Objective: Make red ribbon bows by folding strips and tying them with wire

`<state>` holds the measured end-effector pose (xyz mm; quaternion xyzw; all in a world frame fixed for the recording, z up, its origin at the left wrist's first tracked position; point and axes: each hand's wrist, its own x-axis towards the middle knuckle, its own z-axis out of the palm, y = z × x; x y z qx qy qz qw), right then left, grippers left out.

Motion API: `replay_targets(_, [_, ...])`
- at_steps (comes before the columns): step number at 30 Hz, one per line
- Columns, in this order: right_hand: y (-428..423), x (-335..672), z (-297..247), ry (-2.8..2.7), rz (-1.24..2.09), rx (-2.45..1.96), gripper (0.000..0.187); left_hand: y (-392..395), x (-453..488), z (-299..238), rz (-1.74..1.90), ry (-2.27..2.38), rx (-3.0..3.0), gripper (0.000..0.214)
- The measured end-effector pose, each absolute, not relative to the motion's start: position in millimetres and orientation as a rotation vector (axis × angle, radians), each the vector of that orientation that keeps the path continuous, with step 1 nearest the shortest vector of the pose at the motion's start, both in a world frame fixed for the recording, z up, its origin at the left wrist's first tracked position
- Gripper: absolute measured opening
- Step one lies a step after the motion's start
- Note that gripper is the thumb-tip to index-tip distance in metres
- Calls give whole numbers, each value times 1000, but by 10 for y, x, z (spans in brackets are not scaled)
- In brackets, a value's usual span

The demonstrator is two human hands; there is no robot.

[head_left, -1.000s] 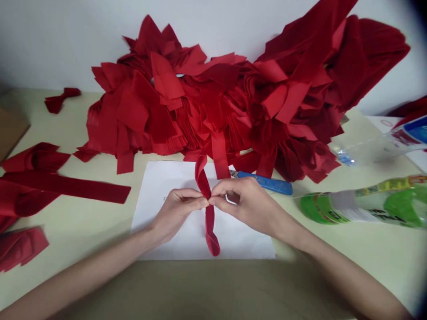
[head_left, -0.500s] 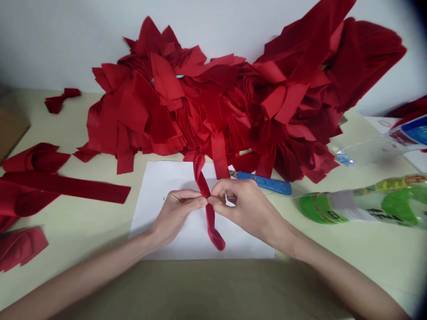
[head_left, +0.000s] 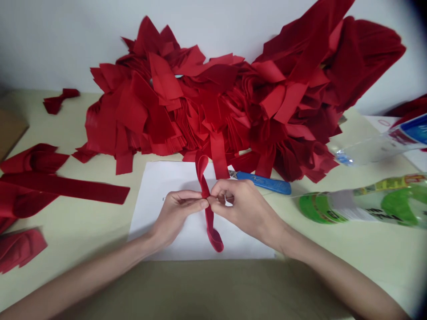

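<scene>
My left hand (head_left: 175,214) and my right hand (head_left: 243,208) meet above a white paper sheet (head_left: 160,191), and their fingertips pinch a folded red velvet ribbon (head_left: 209,220) at its middle. The ribbon forms a narrow loop (head_left: 201,171) above the fingers and another (head_left: 213,238) below them. The pinched part is hidden by my fingers. Just past my right hand lies a blue utility knife (head_left: 265,183), not touched by either hand.
A large heap of red ribbon pieces (head_left: 207,106) stands against the white wall. Loose red strips (head_left: 63,189) and a small bow (head_left: 56,101) lie on the left of the pale table (head_left: 66,266). Green-labelled plastic packaging (head_left: 367,204) lies on the right.
The lower ribbon loop has swung slightly to the right since the oldest frame. Both hands keep their pinch at almost the same place.
</scene>
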<state>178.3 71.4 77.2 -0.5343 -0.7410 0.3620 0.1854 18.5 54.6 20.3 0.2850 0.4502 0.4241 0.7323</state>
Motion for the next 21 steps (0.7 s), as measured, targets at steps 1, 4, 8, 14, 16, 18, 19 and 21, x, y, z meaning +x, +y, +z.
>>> replay_targets(1, [727, 1795, 767, -2084, 1038, -1491, 12, 553, 184, 214, 919, 971, 639, 8])
replay_targets(4, [785, 1854, 760, -2079, 1176, -1417, 14, 576, 163, 244, 889, 892, 645, 4])
replay_targets(8, [878, 1930, 777, -2022, 1387, -1347, 16, 607, 117, 234, 851, 809, 589, 4])
replay_targets(14, [950, 1956, 792, -1963, 1498, -1296, 19, 641, 103, 204, 818, 763, 485, 6])
replay_targets(16, [962, 1957, 796, -1971, 1517, -1297, 20, 645, 102, 201, 804, 723, 465, 7])
replay_targets(18, [972, 1958, 806, -1978, 1537, -1284, 21, 648, 96, 192, 787, 677, 447, 6])
replay_targets(19, [977, 1958, 813, -1981, 1546, -1277, 22, 649, 90, 186, 779, 658, 440, 5])
replay_targets(21, [987, 1960, 826, -1984, 1562, -1261, 21, 651, 80, 173, 761, 629, 434, 7])
